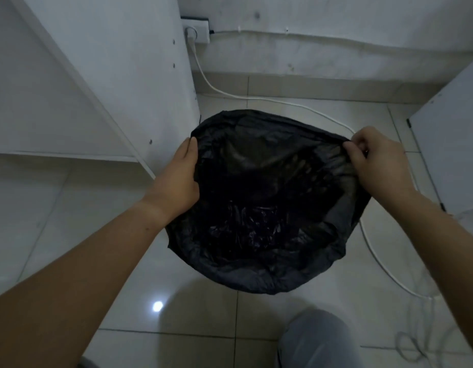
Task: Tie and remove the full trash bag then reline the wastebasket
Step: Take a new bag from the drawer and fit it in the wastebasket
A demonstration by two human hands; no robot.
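Both hands on the rim of the bagged bin

The black trash bag (259,272) sits in the wastebasket (313,170) on the tiled floor (70,208), with its edge folded out over the rim all the way round; you can just make out the basket's mesh through the plastic on the far right wall. The hands are well apart, on opposite sides. The left hand (181,171) grips the bag edge at the left rim, thumb on top, fingers hidden under the plastic. The right hand (376,158) pinches the bag edge at the right rim between thumb and curled fingers. Down at the bottom there's crumpled shiny black plastic. A white cabinet panel (137,62) stands just beside the bin on the left, and a white cable (256,98) runs from a wall socket (195,30) along the floor behind it. A grey-trousered knee (315,338) is at the bottom.
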